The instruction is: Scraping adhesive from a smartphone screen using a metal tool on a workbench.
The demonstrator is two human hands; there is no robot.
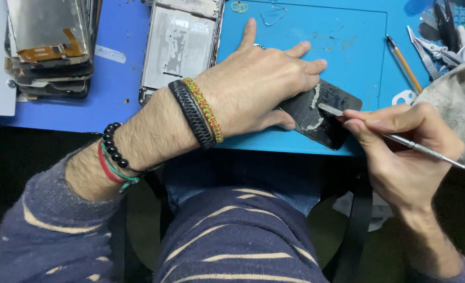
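Observation:
A black phone panel [333,119] lies flat near the front edge of the blue work mat [348,47], with pale strips of glue on it. My left hand [261,86] rests palm down on the panel's left end, fingers spread, thumb pressing its near edge. My right hand [405,147] grips a thin metal scraper [426,151] like a pen. The scraper's flat tip touches the panel's top surface beside a glue strip. Woven and beaded bracelets circle my left wrist.
A bare phone frame [180,44] lies at the mat's left edge. A stack of old screens [49,47] sits far left on the blue table. A brush [404,65], tweezers [426,55] and a grey cloth [458,105] lie at the right.

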